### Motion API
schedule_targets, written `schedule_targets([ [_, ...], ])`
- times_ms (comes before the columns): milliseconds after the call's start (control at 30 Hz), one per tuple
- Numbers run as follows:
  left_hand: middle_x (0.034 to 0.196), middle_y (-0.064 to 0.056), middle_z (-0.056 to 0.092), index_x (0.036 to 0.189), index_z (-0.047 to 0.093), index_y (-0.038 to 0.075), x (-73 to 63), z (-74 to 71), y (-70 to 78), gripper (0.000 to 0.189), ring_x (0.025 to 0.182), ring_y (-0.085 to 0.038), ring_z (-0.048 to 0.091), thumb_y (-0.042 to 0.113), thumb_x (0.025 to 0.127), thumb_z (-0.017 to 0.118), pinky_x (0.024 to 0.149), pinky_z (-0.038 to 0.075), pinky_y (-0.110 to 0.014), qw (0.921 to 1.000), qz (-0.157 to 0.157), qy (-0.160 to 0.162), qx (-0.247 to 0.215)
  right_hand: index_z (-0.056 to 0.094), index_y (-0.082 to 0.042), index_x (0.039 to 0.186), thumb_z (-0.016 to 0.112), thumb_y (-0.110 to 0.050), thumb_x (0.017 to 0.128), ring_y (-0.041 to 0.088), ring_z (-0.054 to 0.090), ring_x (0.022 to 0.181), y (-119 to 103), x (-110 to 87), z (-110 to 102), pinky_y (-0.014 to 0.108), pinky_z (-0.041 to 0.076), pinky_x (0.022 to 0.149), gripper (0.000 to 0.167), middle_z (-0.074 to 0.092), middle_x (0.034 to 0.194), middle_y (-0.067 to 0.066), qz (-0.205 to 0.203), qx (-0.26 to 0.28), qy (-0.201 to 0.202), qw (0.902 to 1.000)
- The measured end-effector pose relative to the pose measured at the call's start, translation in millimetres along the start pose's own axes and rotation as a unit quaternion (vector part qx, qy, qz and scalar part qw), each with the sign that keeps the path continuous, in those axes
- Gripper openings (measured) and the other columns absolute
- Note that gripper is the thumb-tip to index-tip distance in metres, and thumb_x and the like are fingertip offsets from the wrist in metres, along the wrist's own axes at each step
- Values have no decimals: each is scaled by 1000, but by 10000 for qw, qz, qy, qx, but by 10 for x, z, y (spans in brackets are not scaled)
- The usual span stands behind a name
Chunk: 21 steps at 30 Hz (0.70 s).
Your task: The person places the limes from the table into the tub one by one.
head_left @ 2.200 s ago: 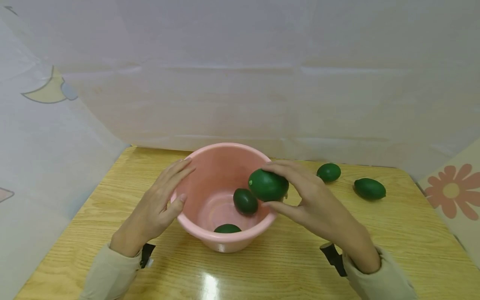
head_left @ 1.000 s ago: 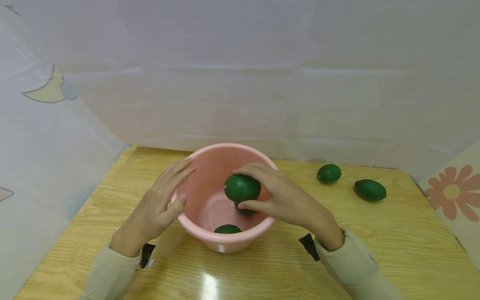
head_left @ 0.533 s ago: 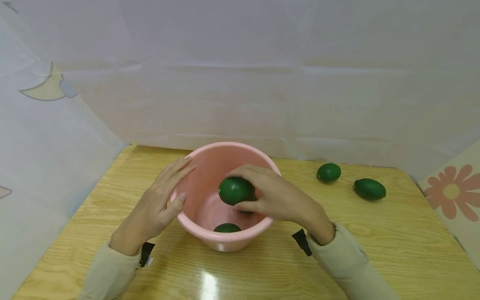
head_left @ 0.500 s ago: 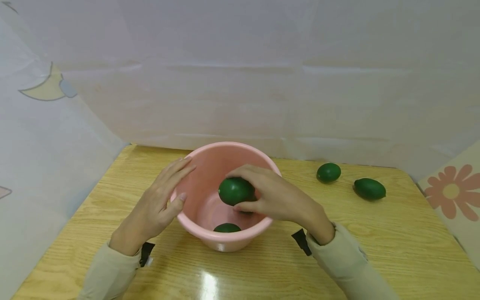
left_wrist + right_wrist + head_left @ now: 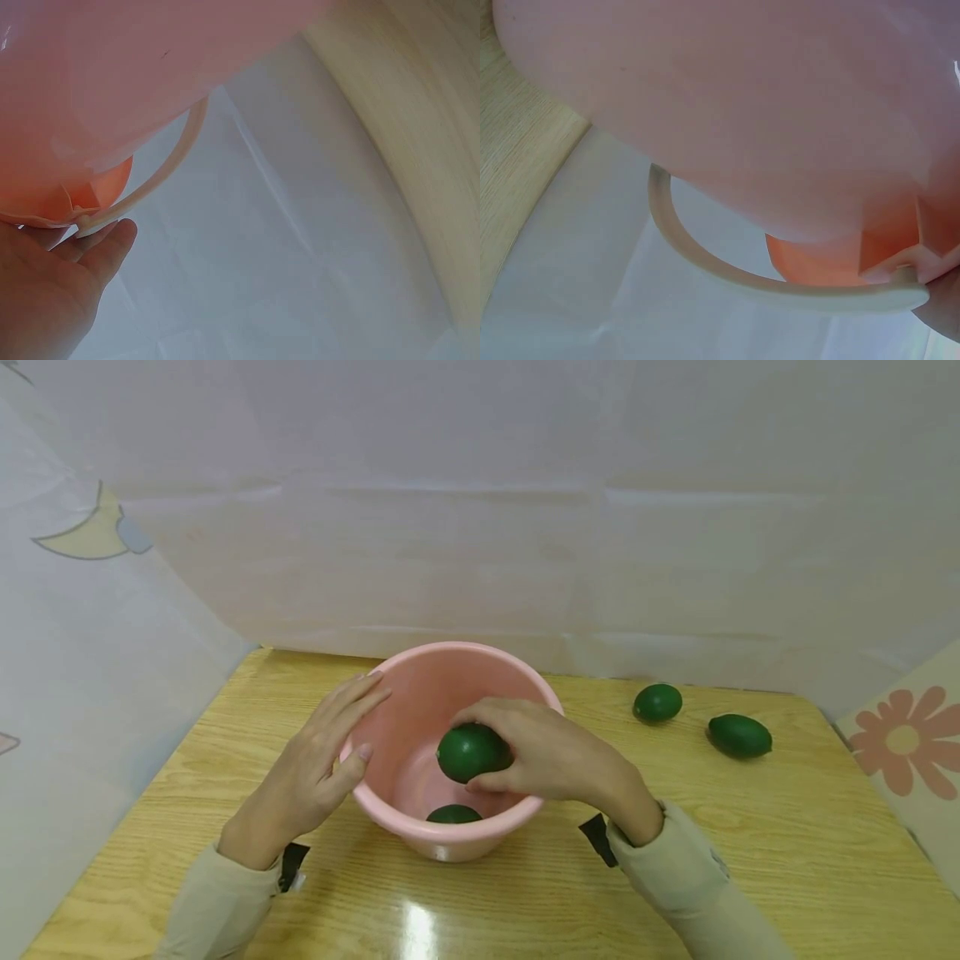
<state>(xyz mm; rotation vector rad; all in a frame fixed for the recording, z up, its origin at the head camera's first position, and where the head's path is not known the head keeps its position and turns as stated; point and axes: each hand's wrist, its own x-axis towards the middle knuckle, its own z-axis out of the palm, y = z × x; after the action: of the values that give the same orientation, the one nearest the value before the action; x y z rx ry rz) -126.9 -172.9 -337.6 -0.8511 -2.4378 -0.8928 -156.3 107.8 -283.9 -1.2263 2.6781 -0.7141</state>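
Note:
In the head view, my right hand (image 5: 547,752) reaches over the near right rim into a pink bucket (image 5: 450,833), holding a dark green lime (image 5: 471,753) between thumb and fingers. Another lime (image 5: 454,814) lies inside at the near side, partly cut off by the rim. A further one in the bucket is hidden behind the right hand and its lime. My left hand (image 5: 307,768) rests with fairly straight fingers against the bucket's left rim; in the left wrist view, its fingertips (image 5: 112,247) touch under the rim beside the handle (image 5: 169,165).
Two more limes, one rounder lime (image 5: 657,703) and one longer lime (image 5: 739,736), lie on the wooden table (image 5: 750,843) to the right of the bucket. Behind the table hangs a pale sheet (image 5: 480,527). The handle (image 5: 727,277) hangs at the bucket's far side in the right wrist view.
My right hand has carried its lime left from above the right rim and lowered it into the bucket, covering a lime there. The left hand stays at the rim.

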Motion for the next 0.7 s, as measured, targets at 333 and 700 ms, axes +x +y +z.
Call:
schedule_targets([
  [333,159,-7,38,149,45,9,-4,7,-10,60,148,-29,32,9,89,51,122,26,-39,10000,67,70,4,65,-15,120,79,-28,83,8,62,106,4,15,2,30,51,98,42,67,115,-7,13,-74,-35,10000],
  [700,159,-7,38,149,45,9,-3,-1,7,59,149,-26,31,10,90,50,123,20,-25,9999,86,80,-46,63,-14,125,70,-22,88,9,61,111,17,1,8,32,49,101,39,66,120,-6,-83,63,95,9999],
])
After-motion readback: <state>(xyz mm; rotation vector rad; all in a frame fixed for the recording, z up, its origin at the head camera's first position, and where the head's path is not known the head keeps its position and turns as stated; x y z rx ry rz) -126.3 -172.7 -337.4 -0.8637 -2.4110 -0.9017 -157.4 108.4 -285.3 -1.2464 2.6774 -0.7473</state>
